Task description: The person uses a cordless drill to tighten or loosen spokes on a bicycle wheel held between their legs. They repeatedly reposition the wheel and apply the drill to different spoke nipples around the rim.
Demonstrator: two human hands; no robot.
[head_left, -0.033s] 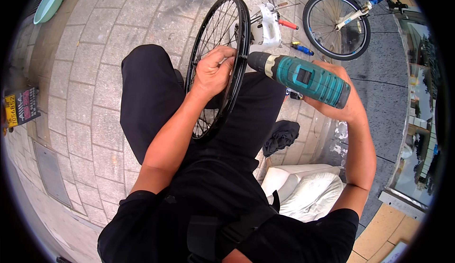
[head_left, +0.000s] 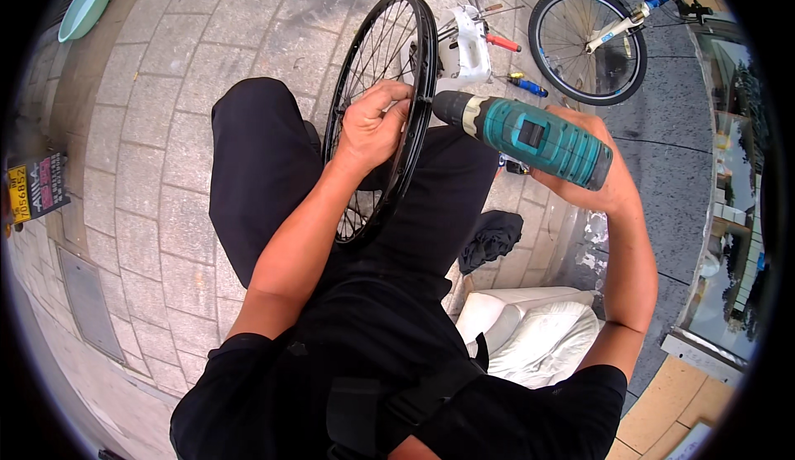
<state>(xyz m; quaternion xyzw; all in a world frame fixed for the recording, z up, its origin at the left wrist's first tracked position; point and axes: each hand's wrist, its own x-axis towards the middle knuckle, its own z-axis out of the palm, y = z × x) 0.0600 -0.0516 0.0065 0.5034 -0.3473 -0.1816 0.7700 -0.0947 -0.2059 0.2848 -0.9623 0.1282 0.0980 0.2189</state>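
A black bicycle wheel (head_left: 352, 87) with thin spokes stands upright between my knees. My left hand (head_left: 374, 125) grips its rim near the top, fingers curled around the rim and spokes. In my right hand (head_left: 598, 185) is a teal and black cordless drill (head_left: 530, 135), held level. The drill's nose touches the outer side of the rim just right of my left hand. I am sitting, in black trousers and a black shirt.
A bicycle (head_left: 590, 42) stands at the upper right. On the stone paving beyond the wheel lie a white part (head_left: 470, 46), a red-handled tool (head_left: 502, 43) and a blue screwdriver (head_left: 527, 86). A green basin (head_left: 83, 4) sits far left; a black cloth (head_left: 493, 236) and white cushion (head_left: 530, 327) lie by my right side.
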